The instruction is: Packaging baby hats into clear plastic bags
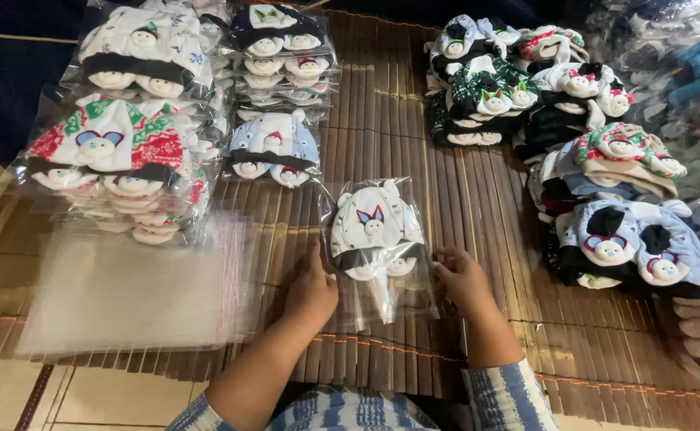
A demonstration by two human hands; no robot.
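A clear plastic bag (378, 255) with a white knitted hat (374, 227) inside lies flat on the brown slatted mat (366, 120), in the middle of the view and just in front of the person. The left hand (311, 291) rests on the bag's left edge, its fingers (318, 259) curled close together and pressing on or pinching the plastic beside the hat's dark band. The right hand (463, 279) sits at the bag's right edge, with its fingers (444, 259) bent and narrow, the tips touching the plastic; whether they truly pinch it or only press on it is hard to tell from this angle. The hat carries small round doll faces along its lower edge and lies in the upper part of the bag, while the lower part is bare plastic. To the left, near the left hand, lies a flat stack of empty clear bags (126, 291). Behind it rise piles of bagged hats (126, 136), and to the right, well apart, stand heaps of unbagged hats (597, 160).
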